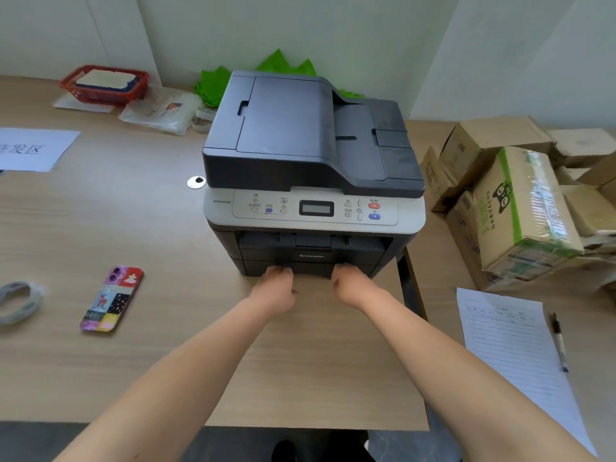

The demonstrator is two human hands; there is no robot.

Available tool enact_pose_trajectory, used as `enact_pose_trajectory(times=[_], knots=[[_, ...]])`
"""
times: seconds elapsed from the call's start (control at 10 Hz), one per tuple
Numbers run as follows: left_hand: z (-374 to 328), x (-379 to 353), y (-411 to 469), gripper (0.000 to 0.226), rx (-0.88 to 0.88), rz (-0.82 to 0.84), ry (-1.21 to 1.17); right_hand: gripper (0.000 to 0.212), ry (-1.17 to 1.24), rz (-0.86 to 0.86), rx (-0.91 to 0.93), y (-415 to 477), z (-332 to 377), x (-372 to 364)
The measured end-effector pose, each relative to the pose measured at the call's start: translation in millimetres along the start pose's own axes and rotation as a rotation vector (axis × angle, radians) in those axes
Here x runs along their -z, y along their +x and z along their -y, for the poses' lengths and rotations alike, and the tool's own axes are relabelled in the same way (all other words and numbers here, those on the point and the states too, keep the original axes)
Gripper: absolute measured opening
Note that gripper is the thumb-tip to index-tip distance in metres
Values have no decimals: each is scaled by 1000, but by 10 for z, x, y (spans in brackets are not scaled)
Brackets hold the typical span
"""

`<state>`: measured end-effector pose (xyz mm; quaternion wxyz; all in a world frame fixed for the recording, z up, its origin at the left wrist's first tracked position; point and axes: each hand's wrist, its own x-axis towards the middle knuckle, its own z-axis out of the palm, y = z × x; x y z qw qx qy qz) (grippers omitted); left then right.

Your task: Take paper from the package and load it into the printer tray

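Note:
A dark grey and beige printer [310, 155] stands on the wooden desk [133, 228] in front of me. Its paper tray [311, 266] is the dark drawer at the bottom front, pushed in. My left hand [275, 288] and my right hand [351, 283] both rest at the lower front edge of that tray, fingertips curled under it and hidden. A cardboard paper package with green print [520, 211] lies on its side among boxes to the right.
A phone in a colourful case [111, 299] lies left of my arms. A printed form [513, 348] and a pen [560, 341] lie at the right. A red basket [105, 83], plastic bags and green paper sit at the back. A white sheet [30, 150] lies far left.

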<state>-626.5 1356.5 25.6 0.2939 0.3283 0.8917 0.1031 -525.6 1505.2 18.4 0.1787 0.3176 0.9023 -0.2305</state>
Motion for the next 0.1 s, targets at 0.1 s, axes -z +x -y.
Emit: enact_pose_trajectory(times=[0.1], knots=[[-94,162,-104,40,-93,-98,33,33,10,-33,29,-134,72,183]])
